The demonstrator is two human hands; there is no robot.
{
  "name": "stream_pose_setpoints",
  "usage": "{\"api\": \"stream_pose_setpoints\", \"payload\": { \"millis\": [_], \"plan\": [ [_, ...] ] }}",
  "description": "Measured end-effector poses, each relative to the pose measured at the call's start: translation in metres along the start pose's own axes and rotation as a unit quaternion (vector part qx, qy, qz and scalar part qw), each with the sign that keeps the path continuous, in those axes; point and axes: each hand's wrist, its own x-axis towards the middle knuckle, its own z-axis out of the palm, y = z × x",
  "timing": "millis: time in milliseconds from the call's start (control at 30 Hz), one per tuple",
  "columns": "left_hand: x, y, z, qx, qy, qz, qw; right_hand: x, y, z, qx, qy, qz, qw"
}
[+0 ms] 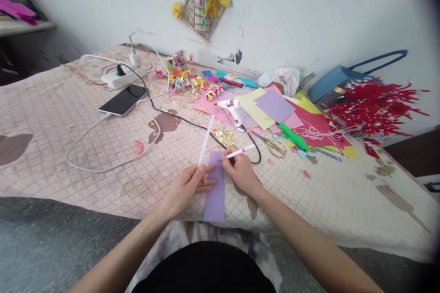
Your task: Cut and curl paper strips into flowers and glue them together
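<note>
A purple paper strip [216, 199] lies lengthwise at the table's front edge. My left hand [188, 186] pinches a thin white stick or strip [206, 141] that points up and away, while its other fingers rest on the purple paper. My right hand [240, 169] is closed round a white pen [242, 150] with a pink band. The pen's tip is at the right part of the paper, near its far end.
Beyond my hands are a white glue gun [232, 109], gold-handled scissors [275, 147], a green tool [293, 136] and coloured paper sheets [275, 105]. A tablet [123, 100] and power strip [120, 77] with cables lie left. Red tinsel-like stems [367, 105] stand at right.
</note>
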Motion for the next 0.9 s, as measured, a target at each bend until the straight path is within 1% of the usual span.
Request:
{"api": "stream_pose_setpoints", "payload": {
  "millis": [367, 567, 767, 900],
  "plan": [
    [-0.002, 0.002, 0.001, 0.004, 0.005, -0.001, 1.0, 0.002, -0.003, 0.0, -0.007, -0.008, -0.004, 1.0],
    [-0.002, 0.002, 0.001, 0.002, 0.002, 0.0, 1.0, 0.002, -0.005, 0.001, 0.008, -0.018, -0.011, 1.0],
    [-0.004, 0.003, 0.002, 0.004, 0.008, -0.001, 1.0, -0.005, 0.004, 0.0, 0.048, 0.04, 0.026, 0.998],
    [-0.003, 0.001, 0.002, 0.0, 0.007, 0.009, 1.0, -0.014, 0.002, 0.0, 0.046, 0.035, 0.036, 0.998]
  ]
}}
